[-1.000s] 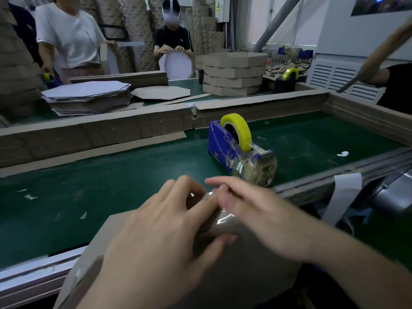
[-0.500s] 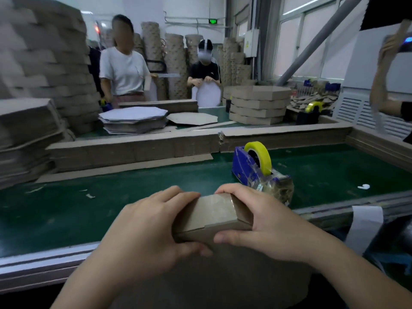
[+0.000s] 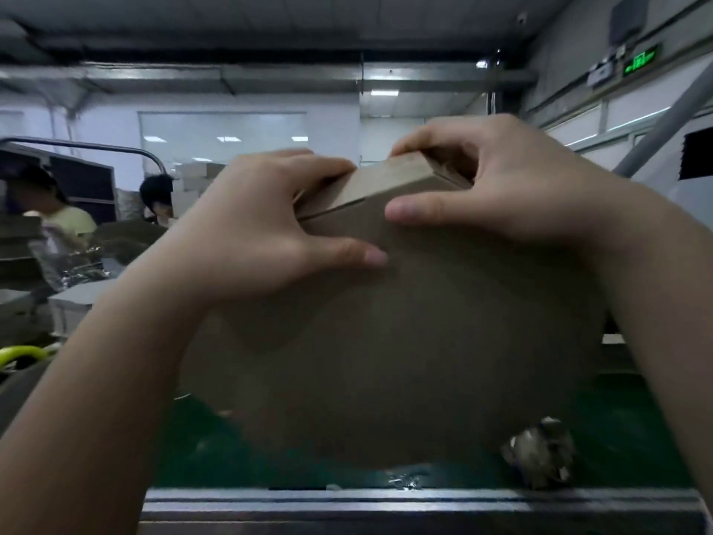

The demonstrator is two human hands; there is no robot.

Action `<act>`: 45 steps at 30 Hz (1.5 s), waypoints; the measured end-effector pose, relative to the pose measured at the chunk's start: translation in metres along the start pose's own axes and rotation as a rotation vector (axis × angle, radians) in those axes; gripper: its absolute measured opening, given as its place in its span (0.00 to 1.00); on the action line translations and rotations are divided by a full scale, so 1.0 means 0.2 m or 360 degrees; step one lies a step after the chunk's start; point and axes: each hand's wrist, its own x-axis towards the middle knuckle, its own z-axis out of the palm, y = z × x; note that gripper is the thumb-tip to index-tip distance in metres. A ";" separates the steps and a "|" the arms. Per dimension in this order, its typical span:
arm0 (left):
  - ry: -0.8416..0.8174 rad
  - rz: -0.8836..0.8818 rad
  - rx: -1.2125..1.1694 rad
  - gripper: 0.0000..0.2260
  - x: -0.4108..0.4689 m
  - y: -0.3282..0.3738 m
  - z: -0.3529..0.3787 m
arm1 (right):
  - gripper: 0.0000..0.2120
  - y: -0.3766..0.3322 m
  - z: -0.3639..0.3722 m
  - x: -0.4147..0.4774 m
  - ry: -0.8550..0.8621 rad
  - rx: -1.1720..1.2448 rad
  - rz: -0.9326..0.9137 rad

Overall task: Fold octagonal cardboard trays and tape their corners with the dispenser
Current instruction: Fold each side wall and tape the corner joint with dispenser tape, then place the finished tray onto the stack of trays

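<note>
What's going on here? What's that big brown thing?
A person holds a cardboard tray up above a green belt, its flat side facing the camera. The left hand and right hand both grip its folded top rim, fingers over the top and thumbs pressed on the near face. Other people stand at the back left.

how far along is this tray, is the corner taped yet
Done: two side walls of the brown cardboard tray stand folded at its top corner. In hand: the left hand and right hand pinch that corner, tray held up over the green belt. Left: no tape is discernible there; the other corners are hidden, so taping likely remains.
</note>
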 end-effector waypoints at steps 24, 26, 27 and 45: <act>0.0157 0.0420 0.0560 0.26 0.22 -1.02 1.21 | 0.32 1.16 0.66 0.41 0.0034 -0.1162 -0.0535; 0.0026 0.0377 0.0714 0.26 0.25 -1.13 1.36 | 0.33 1.34 0.77 0.45 0.0021 -0.1171 -0.0499; -0.0033 0.0356 0.0778 0.27 0.26 -1.18 1.44 | 0.33 1.44 0.83 0.46 0.0018 -0.1157 -0.0482; -0.1446 -0.0352 0.0683 0.15 0.51 -1.76 2.56 | 0.25 2.60 1.56 0.71 -0.0988 -0.0711 0.0487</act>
